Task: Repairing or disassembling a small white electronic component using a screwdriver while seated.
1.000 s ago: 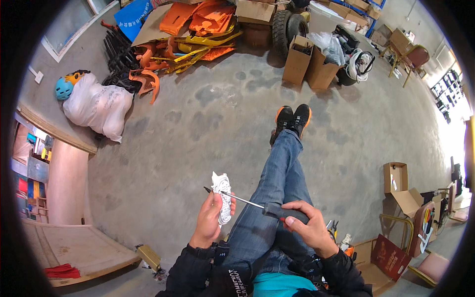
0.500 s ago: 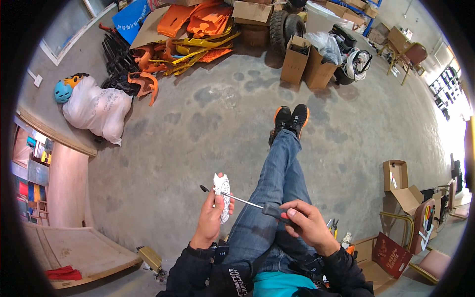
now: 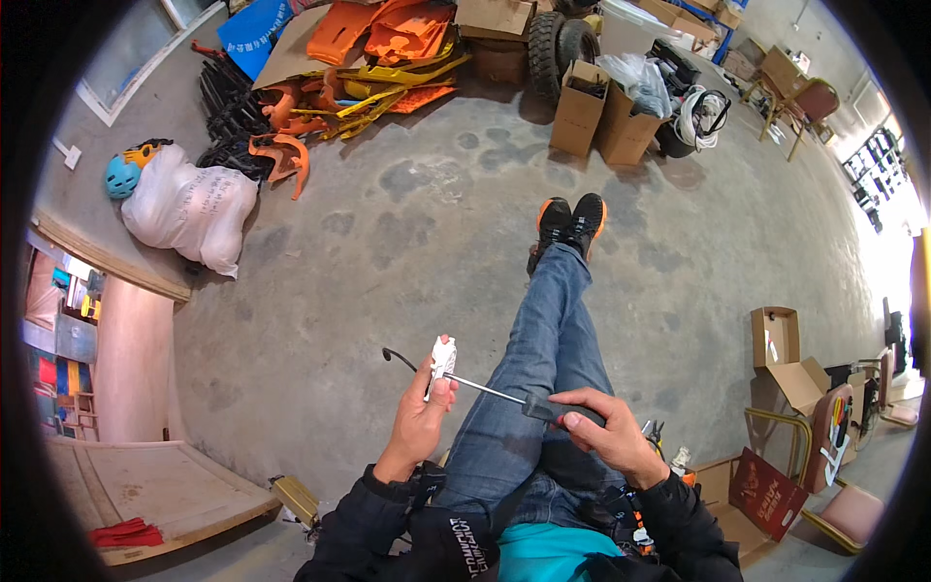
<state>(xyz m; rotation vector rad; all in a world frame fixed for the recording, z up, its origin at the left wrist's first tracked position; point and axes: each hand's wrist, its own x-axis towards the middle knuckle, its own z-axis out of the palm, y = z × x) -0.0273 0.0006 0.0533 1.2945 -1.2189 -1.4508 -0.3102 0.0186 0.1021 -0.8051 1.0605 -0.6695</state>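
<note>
Concrete floor [image 3: 417, 233]: boxes [image 3: 579, 109], white sack [image 3: 189, 206].

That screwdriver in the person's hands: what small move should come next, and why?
Probably keep turning the screwdriver with the right hand. Its shaft tip meets the small white part that the left hand pinches, so the two already look lined up; the exact seating is too small to tell.

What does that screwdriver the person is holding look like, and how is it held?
The screwdriver has a dark handle gripped in the right hand and a thin, bright metal shaft. It lies nearly level above the jeans-clad thighs, its tip at a small white part pinched in the left hand.
</note>
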